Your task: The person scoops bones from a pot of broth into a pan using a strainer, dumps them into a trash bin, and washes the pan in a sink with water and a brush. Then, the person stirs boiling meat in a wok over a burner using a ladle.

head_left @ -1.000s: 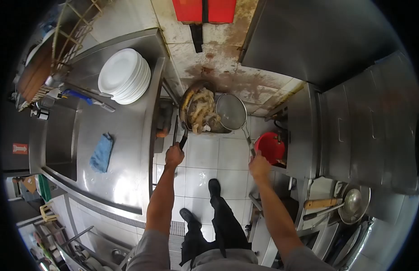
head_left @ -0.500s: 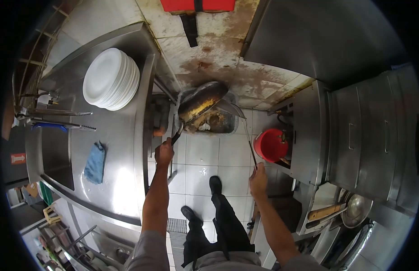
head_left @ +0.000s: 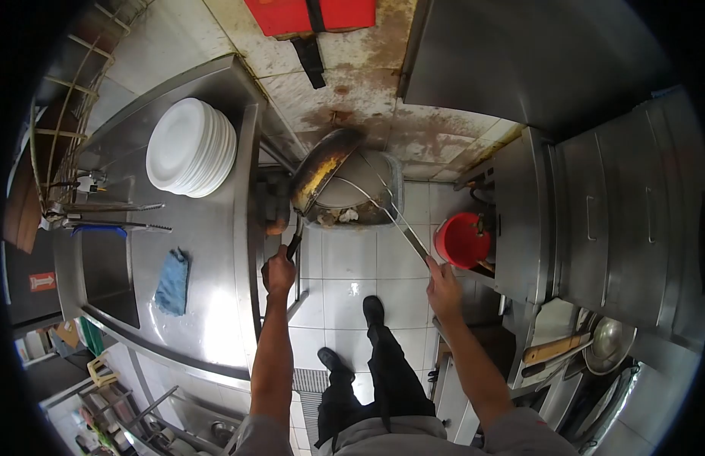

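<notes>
My left hand [head_left: 279, 272] is closed around the black handle of a dark frying pan [head_left: 319, 173], which is tipped on its side with yellow residue across its inner face. The pan is above a grey bin [head_left: 396, 199] lined with plastic, with food scraps [head_left: 345, 216] at the bottom. In my right hand [head_left: 441, 287] is the long handle of a metal strainer [head_left: 416, 243]. The strainer's round head reaches over the bin beside the pan; whether the two touch I cannot tell.
On the steel counter at left stand a stack of white plates [head_left: 187, 148], a blue cloth [head_left: 172, 283] and metal tongs [head_left: 113, 207]. A red bucket [head_left: 460, 239] sits on the right, near steel drawers [head_left: 619, 205]. Pans with wooden handles [head_left: 554, 349] lie at lower right.
The pan has swung more upright and shifted left in view. My right hand has turned the strainer, so its head now faces the camera above the scraps instead of showing edge-on.
</notes>
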Tool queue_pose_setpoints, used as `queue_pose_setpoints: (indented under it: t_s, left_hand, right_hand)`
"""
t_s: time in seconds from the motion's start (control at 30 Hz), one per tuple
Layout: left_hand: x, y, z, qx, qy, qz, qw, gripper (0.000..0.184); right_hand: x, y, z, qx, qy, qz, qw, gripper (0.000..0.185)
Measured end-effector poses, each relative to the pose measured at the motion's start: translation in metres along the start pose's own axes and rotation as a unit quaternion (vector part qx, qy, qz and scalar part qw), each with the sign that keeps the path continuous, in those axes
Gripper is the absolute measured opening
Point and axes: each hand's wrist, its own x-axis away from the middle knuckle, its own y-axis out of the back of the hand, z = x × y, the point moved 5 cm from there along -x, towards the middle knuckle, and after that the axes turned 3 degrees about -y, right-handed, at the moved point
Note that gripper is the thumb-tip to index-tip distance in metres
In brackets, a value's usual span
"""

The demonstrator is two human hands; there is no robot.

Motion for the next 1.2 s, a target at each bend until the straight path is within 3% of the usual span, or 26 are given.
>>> queue_pose_setpoints:
  t_s: [0.17, 0.23, 0.57, 0.73, 0.77, 0.83, 0.97, 1.07, 1.2]
  left_hand:
    - [-0.001, 0.005, -0.007, -0.001, -0.018, 0.0, 1.0, 0.013]
    - [-0.002, 0.006, -0.011, 0.011, -0.019, -0.013, 1.0, 0.012]
    - [0.016, 0.012, -0.021, -0.013, 0.014, -0.014, 1.0, 0.016]
    - [0.036, 0.037, -0.025, -0.016, 0.011, -0.031, 0.999, 0.013]
    - [0.04, 0.044, -0.028, -0.017, 0.01, -0.031, 0.999, 0.013]
    - [0.045, 0.056, -0.031, 0.01, 0.028, -0.021, 0.999, 0.012]
    - [0.048, 0.068, -0.031, 0.079, 0.02, -0.009, 0.997, 0.018]
    - [0.047, 0.061, -0.021, 0.101, 0.008, 0.024, 0.995, 0.021]
    - [0.049, 0.063, -0.026, 0.111, -0.008, 0.074, 0.991, 0.026]
  right_hand:
    - [-0.036, -0.023, -0.003, 0.055, 0.049, -0.013, 0.997, 0.05]
    - [-0.036, -0.036, -0.013, 0.078, 0.082, 0.057, 0.992, 0.045]
    - [-0.031, -0.001, -0.015, 0.123, 0.051, 0.103, 0.986, 0.042]
    - [-0.034, 0.009, -0.006, 0.029, -0.063, 0.074, 0.995, 0.038]
    - [-0.028, 0.011, -0.006, 0.029, -0.064, 0.074, 0.995, 0.038]
    - [-0.014, 0.029, -0.007, -0.119, -0.067, -0.009, 0.991, 0.039]
    - [0.022, 0.062, 0.003, -0.194, -0.093, -0.016, 0.976, 0.043]
    - [0.029, 0.091, 0.017, -0.12, -0.08, -0.043, 0.989, 0.049]
    - [-0.016, 0.115, 0.04, -0.003, 0.028, -0.04, 0.999, 0.055]
